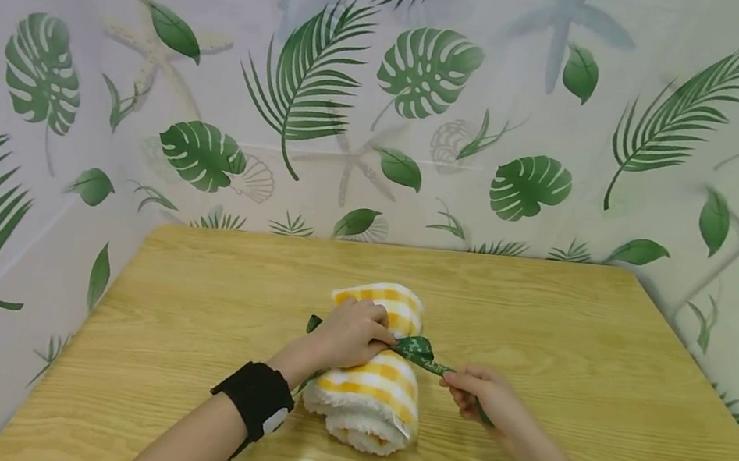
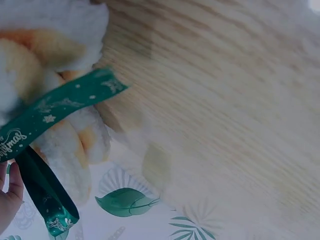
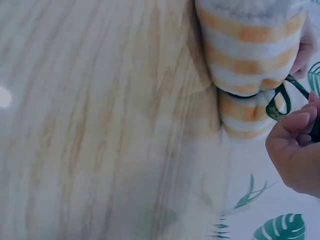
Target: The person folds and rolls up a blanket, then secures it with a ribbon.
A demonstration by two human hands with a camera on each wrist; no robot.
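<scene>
A rolled yellow-and-white checked towel (image 1: 376, 385) with a fluffy white inner side lies on the table. Around its middle runs a green ribbon (image 1: 415, 347) with pale printing, drawn in tightly. My left hand (image 1: 351, 332) rests over the roll and pinches the ribbon near its crossing, beside a loop. To the right of the towel, my right hand (image 1: 484, 398) grips a ribbon length stretched out from the loop, its tail hanging below the fingers. In the left wrist view a loose ribbon end (image 2: 65, 102) and a hanging loop show beside the left fingertips (image 2: 15, 182). The left hand partly hides the crossing.
The wood-grain table (image 1: 575, 330) spreads out on both sides of the towel. A leaf-patterned sheet (image 1: 423, 151) stands behind the table and along its sides. Each wrist wears a black band (image 1: 254, 403).
</scene>
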